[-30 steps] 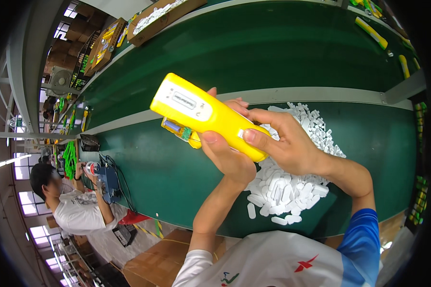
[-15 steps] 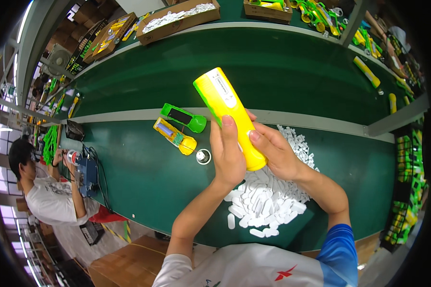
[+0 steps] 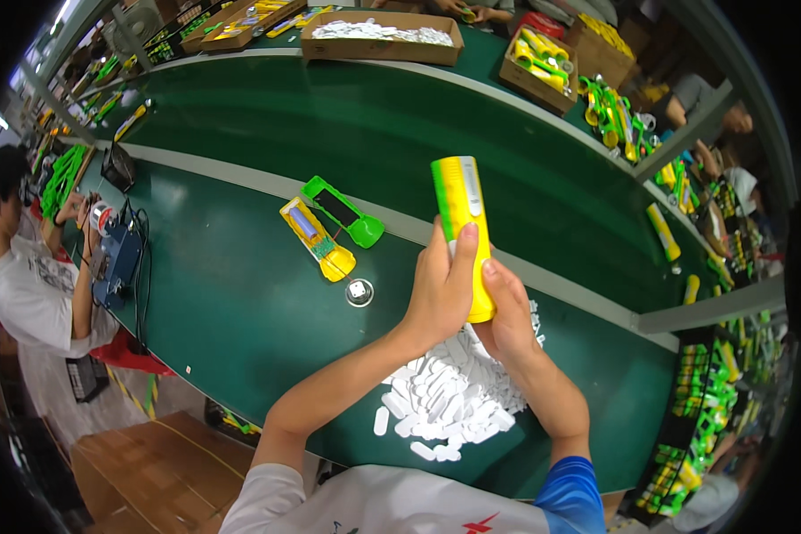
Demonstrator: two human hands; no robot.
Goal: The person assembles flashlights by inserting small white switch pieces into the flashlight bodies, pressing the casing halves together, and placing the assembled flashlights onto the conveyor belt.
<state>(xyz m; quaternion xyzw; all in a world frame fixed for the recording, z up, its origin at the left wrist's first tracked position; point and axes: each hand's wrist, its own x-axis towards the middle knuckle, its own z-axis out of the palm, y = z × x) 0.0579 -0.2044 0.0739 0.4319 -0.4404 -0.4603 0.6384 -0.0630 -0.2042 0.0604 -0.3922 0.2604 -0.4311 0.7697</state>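
A yellow and green flashlight (image 3: 460, 198) is held up in front of me, its ribbed end pointing away and a pale label strip on its upper face. My left hand (image 3: 440, 289) wraps its left side, thumb lying on the body. From the right, my right hand (image 3: 509, 311) grips the near yellow end. Below both hands spreads a pile of small white oblong plastic pieces (image 3: 445, 396). To the left lies an opened flashlight: a yellow half (image 3: 336, 264) with a battery and circuit board, a green half (image 3: 363, 233), and a round clear lamp piece (image 3: 359, 292) on wires.
A grey rail (image 3: 258, 190) separates my green bench from the green belt beyond. Across it stand a carton of white pieces (image 3: 383, 49) and a carton of flashlights (image 3: 538, 76). At the left, a co-worker (image 3: 40, 276) sits by a blue device (image 3: 120, 262) with cables.
The view has turned to the right. The flashlight has rolled and tipped more upright in my hands, showing its green side more; both hands keep hold of it.
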